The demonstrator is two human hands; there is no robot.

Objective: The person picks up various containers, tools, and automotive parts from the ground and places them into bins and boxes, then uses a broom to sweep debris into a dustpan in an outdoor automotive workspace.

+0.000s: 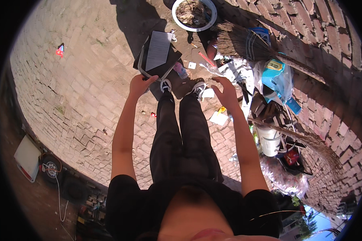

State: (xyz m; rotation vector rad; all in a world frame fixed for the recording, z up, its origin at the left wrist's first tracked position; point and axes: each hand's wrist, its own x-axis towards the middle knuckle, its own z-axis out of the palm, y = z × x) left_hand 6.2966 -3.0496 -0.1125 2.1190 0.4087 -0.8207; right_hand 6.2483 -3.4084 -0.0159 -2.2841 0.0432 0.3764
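Observation:
My left hand [141, 86] grips the near edge of a dark, flat, boxy piece [174, 57] with a metal-looking rim and a grey ribbed panel [158, 49] on it. This piece is tilted, just beyond my left shoe. My right hand [226, 93] holds nothing; its fingers are apart and bent above the ground, left of a heap of crumpled plastic and paper [236, 70]. A printed plastic wrapper or pouch [180, 70] lies beside the dark piece. White square pieces [219, 118] lie below my right hand.
A white-rimmed tub [212, 18] of debris stands at the top. A twig broom [244, 42] leans over the litter by the brick wall [328, 27]. Right of me are a teal bag [273, 75], a white bucket [270, 140] and a second broom [313, 141]. A tyre [52, 168] sits lower left.

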